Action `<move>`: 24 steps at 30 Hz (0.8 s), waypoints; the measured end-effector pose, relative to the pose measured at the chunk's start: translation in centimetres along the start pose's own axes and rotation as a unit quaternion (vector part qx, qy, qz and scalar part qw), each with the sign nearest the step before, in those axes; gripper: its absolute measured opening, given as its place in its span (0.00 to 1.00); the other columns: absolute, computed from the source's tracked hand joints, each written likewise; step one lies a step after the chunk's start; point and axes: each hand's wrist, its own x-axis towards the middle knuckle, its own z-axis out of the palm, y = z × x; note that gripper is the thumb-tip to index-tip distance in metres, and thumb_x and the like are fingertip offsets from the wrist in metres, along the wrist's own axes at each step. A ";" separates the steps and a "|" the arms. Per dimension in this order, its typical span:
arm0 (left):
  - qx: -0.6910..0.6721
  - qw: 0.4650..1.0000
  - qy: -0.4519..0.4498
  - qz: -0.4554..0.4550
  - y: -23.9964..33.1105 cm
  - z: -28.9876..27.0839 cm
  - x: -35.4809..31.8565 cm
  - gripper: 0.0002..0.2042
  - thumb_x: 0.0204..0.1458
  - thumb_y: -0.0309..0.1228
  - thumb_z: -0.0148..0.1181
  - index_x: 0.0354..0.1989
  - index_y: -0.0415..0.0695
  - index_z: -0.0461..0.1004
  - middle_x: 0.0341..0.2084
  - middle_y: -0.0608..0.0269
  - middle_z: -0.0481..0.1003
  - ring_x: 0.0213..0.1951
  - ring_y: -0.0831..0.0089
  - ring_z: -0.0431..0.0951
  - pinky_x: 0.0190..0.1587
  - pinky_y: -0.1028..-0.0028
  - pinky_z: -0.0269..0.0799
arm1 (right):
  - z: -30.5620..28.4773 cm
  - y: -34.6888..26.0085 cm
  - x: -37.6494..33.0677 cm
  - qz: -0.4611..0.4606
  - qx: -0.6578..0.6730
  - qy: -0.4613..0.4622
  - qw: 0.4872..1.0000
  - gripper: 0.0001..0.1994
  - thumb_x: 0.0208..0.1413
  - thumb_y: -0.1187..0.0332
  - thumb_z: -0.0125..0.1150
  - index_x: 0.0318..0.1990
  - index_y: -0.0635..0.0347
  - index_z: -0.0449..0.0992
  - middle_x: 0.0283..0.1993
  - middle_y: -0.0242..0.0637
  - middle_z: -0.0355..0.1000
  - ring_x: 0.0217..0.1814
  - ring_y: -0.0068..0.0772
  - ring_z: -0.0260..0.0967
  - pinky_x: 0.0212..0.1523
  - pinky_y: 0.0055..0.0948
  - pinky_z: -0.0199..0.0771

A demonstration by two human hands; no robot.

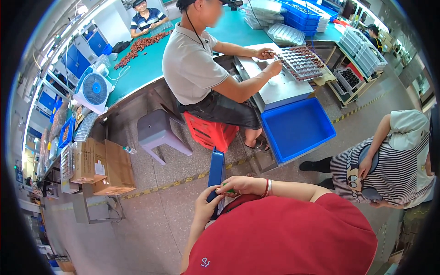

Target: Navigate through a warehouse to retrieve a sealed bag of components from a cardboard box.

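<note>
My left hand (207, 205) grips the lower end of a long blue clipboard-like board (216, 168), which I hold upright in front of my red shirt. Just to its right, my right hand (243, 185), with a red band on the wrist, rests against the same board's near end. Its fingers pinch a small green object (229, 190), perhaps a pen. The paper on the board is mostly hidden by my hands.
A person in a grey shirt sits on a red stool (210, 133) at a teal bench (137, 68), handling a tray of small brown parts (302, 62). On the floor are a blue bin (298, 128), a grey stool (158, 133) and cardboard boxes (103, 167). A person in stripes stands right.
</note>
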 end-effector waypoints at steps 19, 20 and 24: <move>0.044 0.999 -0.008 0.016 -1.1 -0.2 0.2 0.13 0.43 0.31 0.61 0.40 0.48 0.74 0.30 0.58 0.73 0.34 0.70 0.73 0.38 0.75 0.66 | -0.8 0.5 0.3 -0.010 -0.033 -0.020 0.999 0.10 0.49 0.62 0.59 0.24 0.59 0.72 0.20 0.25 0.64 0.20 0.14 0.55 0.21 0.15 0.52; 0.044 0.999 -0.005 0.016 -1.1 -0.1 0.3 0.13 0.43 0.31 0.61 0.40 0.48 0.74 0.30 0.58 0.73 0.34 0.70 0.73 0.38 0.75 0.66 | -0.9 0.5 0.3 -0.006 -0.028 -0.009 1.000 0.11 0.49 0.62 0.59 0.24 0.59 0.72 0.20 0.25 0.64 0.20 0.14 0.56 0.21 0.15 0.53; 0.037 0.999 0.003 0.020 -0.9 0.3 0.4 0.13 0.44 0.31 0.59 0.41 0.47 0.73 0.31 0.58 0.73 0.35 0.70 0.73 0.38 0.75 0.67 | -1.2 0.6 0.4 -0.004 -0.020 -0.017 1.000 0.11 0.48 0.61 0.59 0.24 0.58 0.73 0.20 0.25 0.65 0.21 0.14 0.57 0.22 0.14 0.54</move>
